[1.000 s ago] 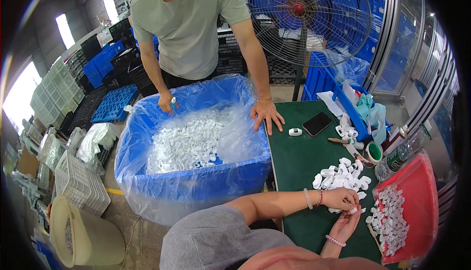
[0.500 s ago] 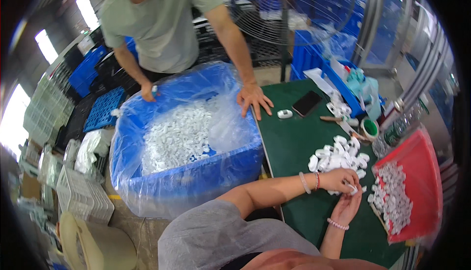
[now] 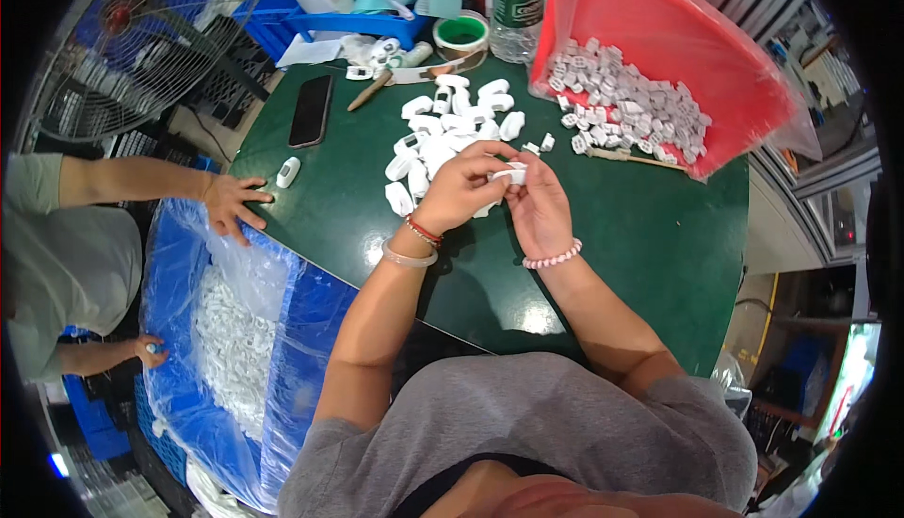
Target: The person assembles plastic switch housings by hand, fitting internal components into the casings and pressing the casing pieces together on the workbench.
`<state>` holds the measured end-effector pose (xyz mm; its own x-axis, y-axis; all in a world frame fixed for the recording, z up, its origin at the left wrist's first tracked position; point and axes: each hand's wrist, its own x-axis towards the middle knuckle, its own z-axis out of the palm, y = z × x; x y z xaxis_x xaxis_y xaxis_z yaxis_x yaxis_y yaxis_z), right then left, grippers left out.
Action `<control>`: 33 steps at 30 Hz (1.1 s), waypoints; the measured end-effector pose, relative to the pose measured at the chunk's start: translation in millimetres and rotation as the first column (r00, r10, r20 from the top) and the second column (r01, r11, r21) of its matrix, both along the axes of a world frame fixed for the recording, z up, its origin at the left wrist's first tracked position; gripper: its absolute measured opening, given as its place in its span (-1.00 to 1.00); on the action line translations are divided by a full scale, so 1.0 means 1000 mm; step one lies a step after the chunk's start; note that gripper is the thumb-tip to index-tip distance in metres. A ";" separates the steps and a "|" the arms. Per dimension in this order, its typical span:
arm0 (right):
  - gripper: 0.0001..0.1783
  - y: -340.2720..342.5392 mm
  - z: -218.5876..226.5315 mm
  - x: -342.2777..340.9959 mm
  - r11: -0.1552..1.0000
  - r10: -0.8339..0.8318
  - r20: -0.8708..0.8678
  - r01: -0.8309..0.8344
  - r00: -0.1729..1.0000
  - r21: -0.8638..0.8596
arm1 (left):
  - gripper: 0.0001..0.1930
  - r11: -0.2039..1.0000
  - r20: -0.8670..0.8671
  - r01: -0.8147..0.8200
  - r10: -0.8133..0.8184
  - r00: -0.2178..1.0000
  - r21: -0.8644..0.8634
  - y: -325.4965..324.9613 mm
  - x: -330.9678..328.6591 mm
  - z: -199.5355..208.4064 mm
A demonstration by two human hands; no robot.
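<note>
While left hand (image 3: 461, 188), right hand (image 3: 543, 207) hold it, part (image 3: 514, 175) looks white, curved.

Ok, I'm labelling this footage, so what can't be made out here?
All in the head view:
White part: partly covered by the left hand and right hand.
Co-worker's face: cut off by the left rim.
Co-worker's item: too small, partly covered by fingers.
Pile's bottom: hidden by upper pieces.

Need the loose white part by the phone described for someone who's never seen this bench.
On the green table, find the black phone toward the left. Between it and the co-worker's spread hand lies an elongated, rounded white part. Unlike those in the pile of white parts, it sits alone.
</note>
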<state>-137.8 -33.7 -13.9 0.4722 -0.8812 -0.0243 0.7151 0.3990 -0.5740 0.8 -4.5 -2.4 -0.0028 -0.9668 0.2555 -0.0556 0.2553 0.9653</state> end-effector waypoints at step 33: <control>-0.86 0.009 -0.007 0.004 0.987 -0.130 -0.402 0.079 0.906 -0.141 | -0.84 0.758 0.663 -0.370 0.650 0.371 -0.537 0.003 -0.008 0.001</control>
<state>-133.3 -24.3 -20.6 0.3485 -0.9332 -0.0880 0.4411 0.2461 -0.8631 -7.2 -1.5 -1.6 0.1389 -0.7469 0.6502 -0.9374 0.1127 0.3296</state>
